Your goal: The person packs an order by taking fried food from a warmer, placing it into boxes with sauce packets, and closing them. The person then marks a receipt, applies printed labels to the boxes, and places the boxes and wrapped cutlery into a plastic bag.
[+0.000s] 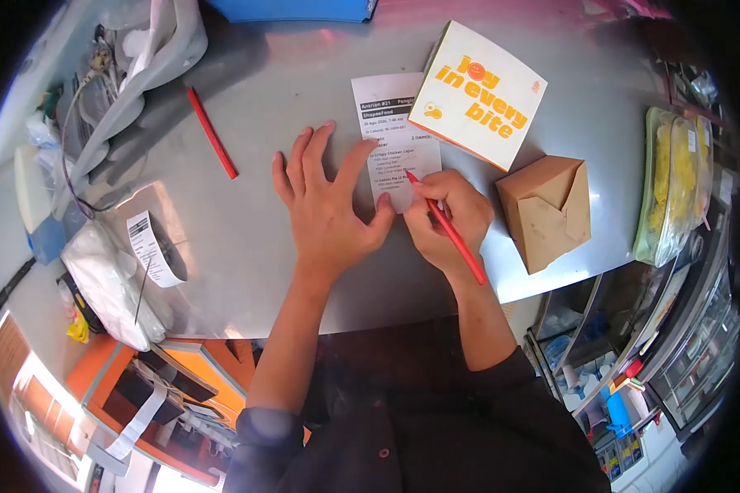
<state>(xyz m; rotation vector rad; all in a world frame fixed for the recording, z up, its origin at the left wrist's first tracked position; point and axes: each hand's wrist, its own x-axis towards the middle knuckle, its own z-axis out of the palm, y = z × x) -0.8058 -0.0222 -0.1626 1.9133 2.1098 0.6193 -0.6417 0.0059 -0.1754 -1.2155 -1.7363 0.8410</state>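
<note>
A printed order receipt (390,156) lies on the metal table, its upper right corner under a white box (478,94) lettered "joy in every bite". My left hand (325,197) rests with fingers spread, thumb and index finger at the receipt's left edge. My right hand (452,215) is closed around a red pen (455,238), whose tip meets the printed lines low on the paper. To the right of that hand stands a folded brown paper box (545,212).
Another red pen (211,133) lies to the left, and a second receipt (151,251) sits near white plastic bags (111,283). Clear containers of yellow food (672,187) stand along the right edge. A blue object (292,8) is at the back.
</note>
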